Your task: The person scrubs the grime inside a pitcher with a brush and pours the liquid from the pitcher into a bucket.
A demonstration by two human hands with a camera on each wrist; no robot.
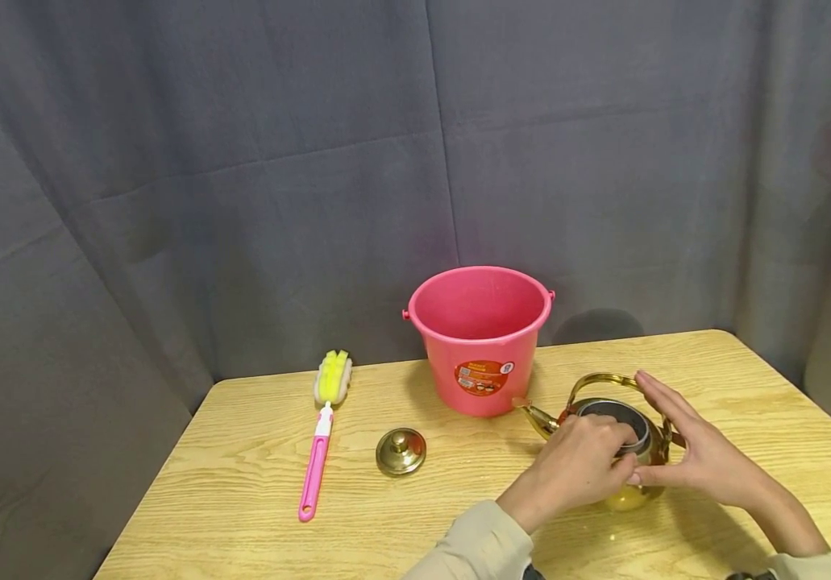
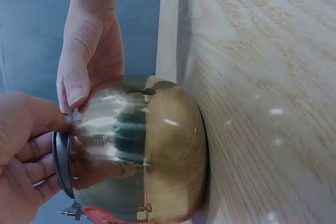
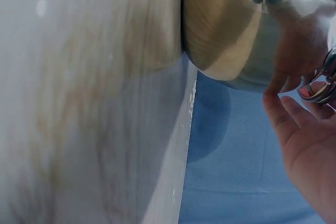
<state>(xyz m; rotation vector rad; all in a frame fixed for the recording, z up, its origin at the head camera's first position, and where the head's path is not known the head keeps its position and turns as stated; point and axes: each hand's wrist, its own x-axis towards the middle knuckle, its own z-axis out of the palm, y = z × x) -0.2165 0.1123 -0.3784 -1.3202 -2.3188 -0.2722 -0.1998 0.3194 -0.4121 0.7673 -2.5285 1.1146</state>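
A shiny gold-coloured kettle (image 1: 627,501) stands upright on the table with its top uncovered. Its spout points left and its curved handle (image 1: 607,378) rises over the top. My left hand (image 1: 578,459) is at the kettle's mouth, fingers bent over into it and the thumb at the near rim; the fingertips are hidden in the head view. In the left wrist view its fingers and thumb sit about the dark rim (image 2: 62,166). My right hand (image 1: 701,455) touches the kettle's right side, fingers stretched up beside the handle, thumb near the rim.
A pink bucket (image 1: 488,354) stands behind the spout tip. The round gold lid (image 1: 400,451) lies left of the kettle, knob up. Farther left lies a sponge brush (image 1: 323,435) with a pink handle. Grey cloth (image 1: 328,161) hangs behind the wooden table (image 1: 226,483).
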